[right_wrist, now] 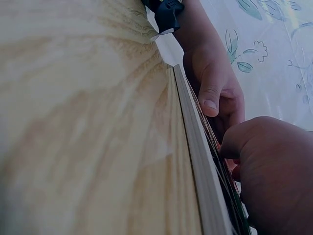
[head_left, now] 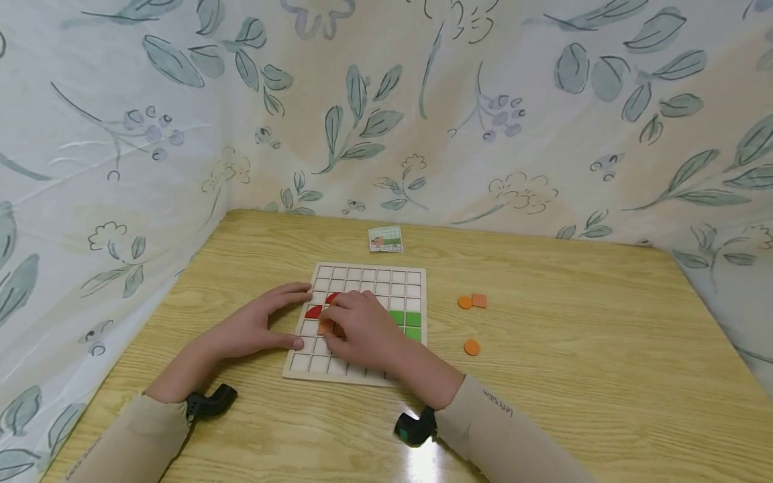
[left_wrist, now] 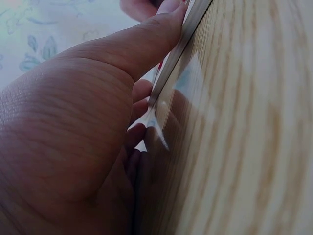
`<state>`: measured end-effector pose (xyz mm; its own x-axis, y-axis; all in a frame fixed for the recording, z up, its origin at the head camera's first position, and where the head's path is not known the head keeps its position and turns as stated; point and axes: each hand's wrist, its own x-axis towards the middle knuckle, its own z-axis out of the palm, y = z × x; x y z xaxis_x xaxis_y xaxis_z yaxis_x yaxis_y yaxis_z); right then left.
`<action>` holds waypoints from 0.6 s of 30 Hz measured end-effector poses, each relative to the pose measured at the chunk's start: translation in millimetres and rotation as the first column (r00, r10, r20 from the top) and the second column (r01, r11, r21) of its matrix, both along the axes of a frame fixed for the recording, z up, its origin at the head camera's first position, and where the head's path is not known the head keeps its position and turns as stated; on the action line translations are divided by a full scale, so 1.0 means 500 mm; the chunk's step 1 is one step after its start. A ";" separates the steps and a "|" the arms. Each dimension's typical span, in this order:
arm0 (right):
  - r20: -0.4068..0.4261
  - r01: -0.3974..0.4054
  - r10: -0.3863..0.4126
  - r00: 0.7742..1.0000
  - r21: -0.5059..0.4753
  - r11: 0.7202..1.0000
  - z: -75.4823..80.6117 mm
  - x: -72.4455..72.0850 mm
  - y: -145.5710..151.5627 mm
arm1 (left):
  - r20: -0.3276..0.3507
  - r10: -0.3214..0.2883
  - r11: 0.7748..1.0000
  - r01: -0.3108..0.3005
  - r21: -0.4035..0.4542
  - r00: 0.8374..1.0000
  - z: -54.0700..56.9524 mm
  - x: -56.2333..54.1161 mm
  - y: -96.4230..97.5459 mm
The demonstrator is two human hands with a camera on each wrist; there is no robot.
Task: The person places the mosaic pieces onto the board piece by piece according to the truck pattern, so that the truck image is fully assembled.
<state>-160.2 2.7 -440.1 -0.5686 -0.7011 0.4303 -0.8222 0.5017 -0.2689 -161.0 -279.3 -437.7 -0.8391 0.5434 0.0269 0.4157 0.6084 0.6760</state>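
Note:
A pale wooden grid board [head_left: 362, 273] lies on the table, with red curved pieces [head_left: 313, 312] and green squares [head_left: 413, 318] set in its cells. My left hand [head_left: 253, 327] steadies the board's left side, its fingers and thumb fairly straight and touching the edge; the left wrist view shows that thumb [left_wrist: 156, 29] at the rim. Over the board's middle, my right hand [head_left: 368, 335] has curled fingers, with thumb and forefinger on either side of an orange square [head_left: 325, 327] at a left-hand cell. The same hand [right_wrist: 279, 171] hides several cells beneath it.
Right of the board lie an orange disc [head_left: 464, 302] touching a salmon-orange square [head_left: 480, 301], and a second orange disc [head_left: 472, 347] nearer me. Behind the board is a small printed pattern card [head_left: 385, 239]. A floral cloth [head_left: 423, 134] hangs along the table's back and left.

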 end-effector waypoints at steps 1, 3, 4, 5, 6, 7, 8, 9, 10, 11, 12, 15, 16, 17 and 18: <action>-0.001 0.001 -0.001 1.000 0.001 1.000 0.001 0.001 0.000 | 0.000 0.000 1.000 0.000 0.000 1.000 0.000 0.000 0.000; -0.005 0.004 -0.004 1.000 0.007 1.000 0.002 0.002 0.000 | 0.000 0.001 1.000 -0.001 -0.002 1.000 0.001 0.001 0.000; -0.005 0.004 -0.004 1.000 0.008 1.000 0.002 0.002 0.001 | -0.001 -0.001 1.000 0.001 -0.002 1.000 0.001 0.000 0.000; -0.007 0.005 -0.005 1.000 0.010 1.000 0.003 0.002 0.001 | -0.002 -0.002 1.000 0.002 -0.001 1.000 0.001 0.000 0.000; -0.007 0.006 -0.006 1.000 0.011 1.000 0.003 0.002 0.001 | -0.004 -0.004 1.000 0.004 0.002 1.000 0.001 -0.001 0.000; -0.007 0.008 -0.008 1.000 0.014 1.000 0.004 0.002 0.002 | -0.005 -0.006 1.000 0.006 0.004 1.000 0.000 -0.001 0.000; -0.008 0.010 -0.010 1.000 0.016 1.000 0.004 0.002 0.002 | -0.006 -0.007 1.000 0.007 0.007 1.000 0.000 -0.002 0.000; -0.009 0.011 -0.010 1.000 0.017 1.000 0.004 0.002 0.002 | -0.007 -0.008 1.000 0.008 0.010 1.000 -0.001 -0.003 0.000; -0.009 0.010 -0.010 1.000 0.018 1.000 0.004 0.002 0.002 | -0.007 -0.007 1.000 0.007 0.011 1.000 -0.001 -0.003 -0.001; -0.009 0.010 -0.010 1.000 0.018 1.000 0.004 0.003 0.003 | -0.008 -0.006 1.000 0.006 0.010 1.000 -0.002 -0.003 -0.002; -0.011 0.009 -0.008 1.000 0.019 1.000 0.004 0.004 0.003 | -0.012 -0.007 1.000 0.007 0.008 1.000 -0.002 -0.003 -0.002; -0.015 0.005 -0.005 1.000 0.024 1.000 0.005 0.006 0.005 | -0.009 -0.004 1.000 0.004 0.004 1.000 -0.003 -0.002 -0.004; -0.014 0.008 -0.007 1.000 0.026 1.000 0.006 0.008 0.007 | -0.008 -0.004 1.000 0.004 0.005 1.000 -0.003 -0.002 -0.005; -0.014 0.013 -0.012 1.000 0.027 1.000 0.007 0.009 0.009 | -0.009 -0.006 1.000 0.006 0.006 1.000 -0.003 -0.001 -0.005; -0.016 0.018 -0.017 1.000 0.030 0.999 0.008 0.010 0.012 | -0.006 -0.008 1.000 0.008 0.008 1.000 -0.003 -0.002 -0.004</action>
<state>-155.1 8.4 -436.2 -0.5744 -0.7041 0.4176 -0.8171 0.5239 -0.2405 -161.8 -281.5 -439.2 -0.8346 0.5496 0.0365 0.4246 0.5997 0.6783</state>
